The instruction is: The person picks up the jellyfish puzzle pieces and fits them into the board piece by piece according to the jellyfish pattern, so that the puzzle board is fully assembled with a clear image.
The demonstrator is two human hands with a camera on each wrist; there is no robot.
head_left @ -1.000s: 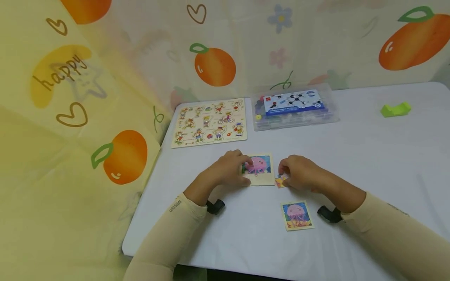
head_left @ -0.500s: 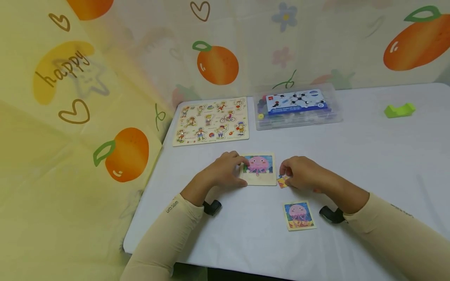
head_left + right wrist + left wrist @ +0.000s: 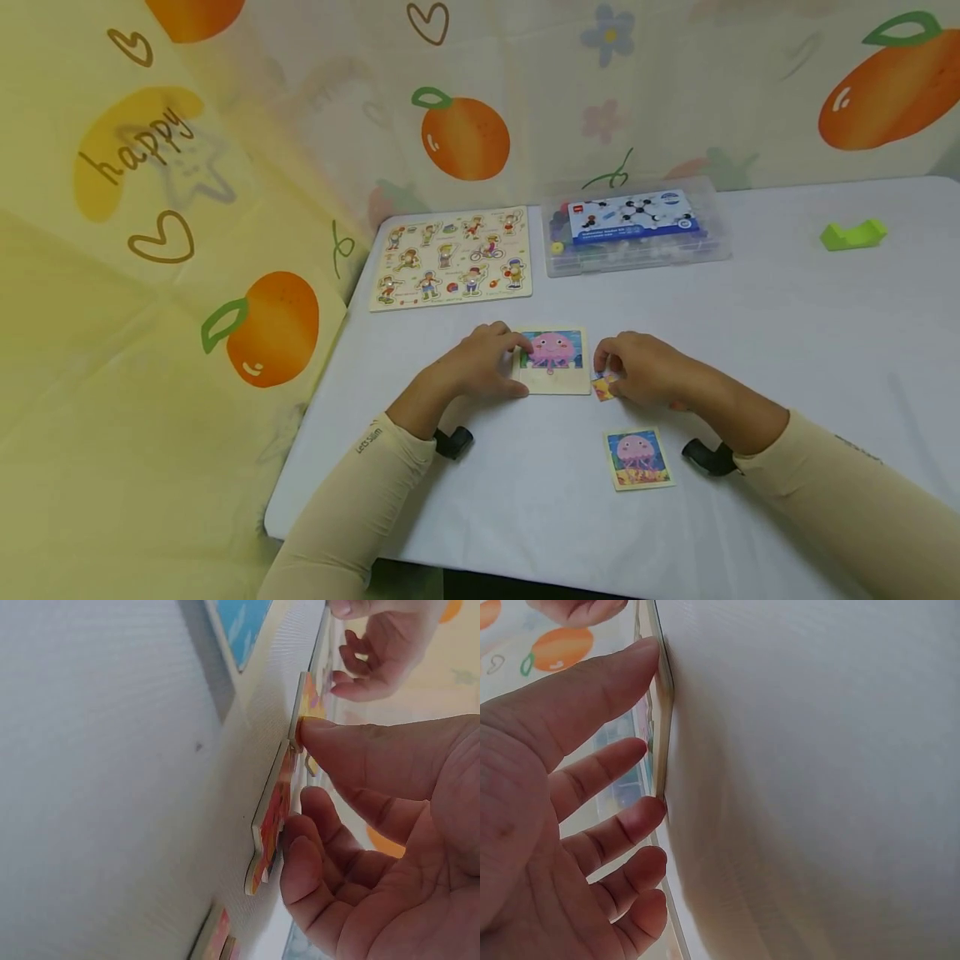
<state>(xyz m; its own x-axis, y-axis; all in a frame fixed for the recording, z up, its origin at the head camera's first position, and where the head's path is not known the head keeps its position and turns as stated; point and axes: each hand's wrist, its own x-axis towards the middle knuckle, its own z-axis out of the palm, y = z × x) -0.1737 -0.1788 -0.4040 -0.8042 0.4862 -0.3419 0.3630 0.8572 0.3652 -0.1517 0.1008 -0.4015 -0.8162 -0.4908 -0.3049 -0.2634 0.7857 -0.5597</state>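
Note:
My left hand (image 3: 483,362) holds the left side of a square wooden puzzle board (image 3: 558,382). Its thumb is at the near edge, and the forefinger touches a pink jellyfish picture that fills the upper part. Below the picture the board shows bare wood. Just right of the board, my right hand (image 3: 645,367) pinches a yellow puzzle piece (image 3: 602,389) close over the table, with the thumb on its edge. Under that hand lies an orange-red puzzle piece (image 3: 270,817), mostly hidden in the head view. Another puzzle piece (image 3: 214,934) shows at the bottom of the right wrist view.
Nearer the person lies a jellyfish picture card (image 3: 637,458). At the back are a wooden peg puzzle (image 3: 450,258) with sports figures and a clear plastic case (image 3: 633,229) of molecule model parts. A lime-green curved block (image 3: 853,236) sits at the far right.
The view has shifted slightly. The right hand and the yellow piece have barely moved beside the board, while the left hand stays on the board's left side.

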